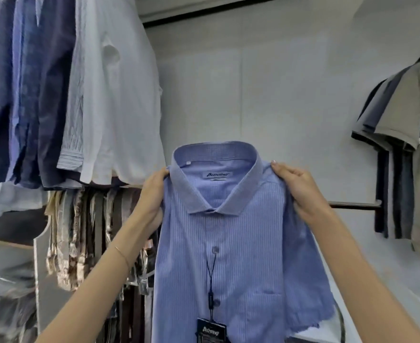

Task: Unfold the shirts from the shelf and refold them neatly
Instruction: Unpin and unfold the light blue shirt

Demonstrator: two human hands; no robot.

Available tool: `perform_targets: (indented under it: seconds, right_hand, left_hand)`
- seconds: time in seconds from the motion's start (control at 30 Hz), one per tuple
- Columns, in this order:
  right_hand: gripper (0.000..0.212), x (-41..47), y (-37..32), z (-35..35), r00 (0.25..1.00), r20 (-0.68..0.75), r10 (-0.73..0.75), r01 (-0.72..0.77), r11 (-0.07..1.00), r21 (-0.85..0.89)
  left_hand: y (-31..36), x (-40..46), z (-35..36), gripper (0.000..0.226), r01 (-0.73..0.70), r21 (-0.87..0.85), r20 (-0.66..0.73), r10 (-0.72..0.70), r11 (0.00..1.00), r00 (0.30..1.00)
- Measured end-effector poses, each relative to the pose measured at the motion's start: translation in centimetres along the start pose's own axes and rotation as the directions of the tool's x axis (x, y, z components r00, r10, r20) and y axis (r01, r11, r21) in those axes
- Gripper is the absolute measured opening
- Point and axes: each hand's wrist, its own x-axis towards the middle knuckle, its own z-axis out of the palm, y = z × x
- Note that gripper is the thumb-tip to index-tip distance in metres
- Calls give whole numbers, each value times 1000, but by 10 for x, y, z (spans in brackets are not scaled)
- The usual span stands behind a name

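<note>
Currently, a blue striped shirt [231,243] is being held up in the air, collar uppermost, long axis hanging vertically between both arms. Its one shoulder is being pinched by the left hand [152,196], the other by the right hand [295,189], fingers curled into the cloth either side of the collar. A swing tag [210,330] is being dangled down the placket. Hanging shirts [55,95] are being kept behind.

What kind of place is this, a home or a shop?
Most likely a clothing shop. The blue striped shirt held up by both hands carries a hang tag, many shirts hang on a rail at the left, and folded trousers hang in a row below them.
</note>
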Motion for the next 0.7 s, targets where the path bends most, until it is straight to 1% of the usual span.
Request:
perform_targets:
  seconds: [0.1,0.2,0.27,0.33,0.43,0.5,0.57,0.63,0.7]
  right_hand:
    - [26,-39,28,2,994,-58,98,-93,993,71]
    - [23,-83,64,-2,978,-79,192,-186,980,74]
    - [23,-114,93,-7,956,-102,276,-268,959,88]
    - [23,-143,122,-11,915,-146,377,-364,925,109]
    - [22,-188,158,-17,830,-212,516,-499,857,130]
    - [22,-215,173,-20,777,-240,582,-563,813,152]
    - [23,-238,181,-20,733,-253,631,-610,775,166]
    - [27,-251,186,-21,703,-284,652,-632,756,171]
    - [30,-256,189,-20,687,-313,655,-636,751,175]
  left_hand:
    - [-37,-29,-6,30,106,-63,-97,-112,992,989]
    - [-83,-66,-18,29,230,-114,-115,-243,966,963]
    - [-117,-93,-27,28,311,-139,-144,-330,940,933]
    - [-149,-119,-37,27,387,-154,-187,-411,909,892]
    - [-195,-160,-54,22,495,-145,-259,-516,857,817]
    - [-218,-181,-64,26,549,-93,-315,-547,831,775]
    - [-233,-196,-69,29,574,-42,-348,-551,818,759]
    - [-237,-205,-70,30,594,-42,-333,-572,803,750]
    - [-235,-208,-70,41,621,-83,-233,-621,780,749]
